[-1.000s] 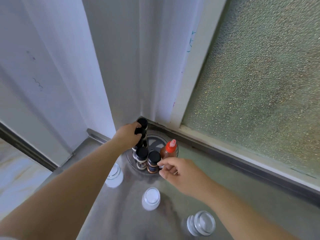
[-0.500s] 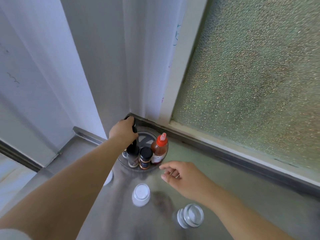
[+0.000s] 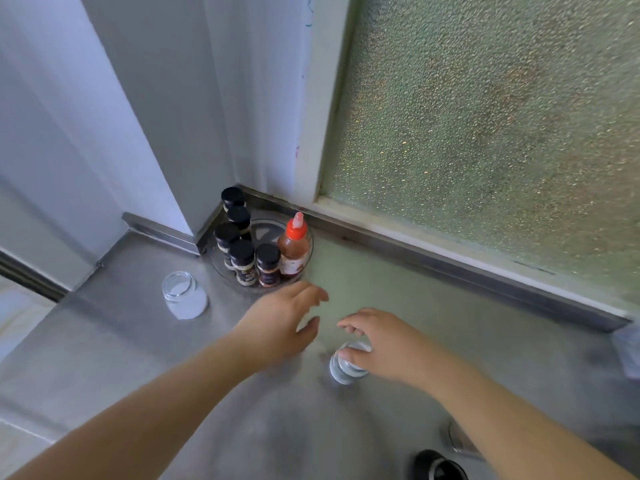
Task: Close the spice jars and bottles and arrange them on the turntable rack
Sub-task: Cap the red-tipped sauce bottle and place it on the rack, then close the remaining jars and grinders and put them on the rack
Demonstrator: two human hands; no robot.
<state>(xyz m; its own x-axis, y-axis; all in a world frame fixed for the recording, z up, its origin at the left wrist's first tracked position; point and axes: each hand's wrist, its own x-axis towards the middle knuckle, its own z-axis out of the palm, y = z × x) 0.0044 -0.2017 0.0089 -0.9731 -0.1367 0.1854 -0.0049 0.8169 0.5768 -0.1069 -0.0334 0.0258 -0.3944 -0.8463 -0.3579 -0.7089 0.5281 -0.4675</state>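
Observation:
The clear round turntable rack (image 3: 266, 233) stands in the counter's back corner. It carries several black-capped spice jars (image 3: 241, 252) and a red-capped sauce bottle (image 3: 293, 249). An open glass jar (image 3: 183, 295) with white contents stands on the counter left of the rack. My left hand (image 3: 280, 323) hovers flat in front of the rack with straight fingers; whatever lies beneath it is hidden. My right hand (image 3: 381, 344) arches over a glass jar with a metal lid (image 3: 346, 370), thumb on the lid's near edge and fingers curled over the far side.
The steel counter (image 3: 398, 282) meets a raised metal ledge and a frosted window at the back, and a white wall at the left. Near the bottom edge sit a black round object (image 3: 437, 466) and a metal piece (image 3: 454, 441), half hidden by my right arm.
My left hand has let go of the back spice jar and drawn back in front of the rack. My right hand has moved down onto the lidded jar. The camera has tilted.

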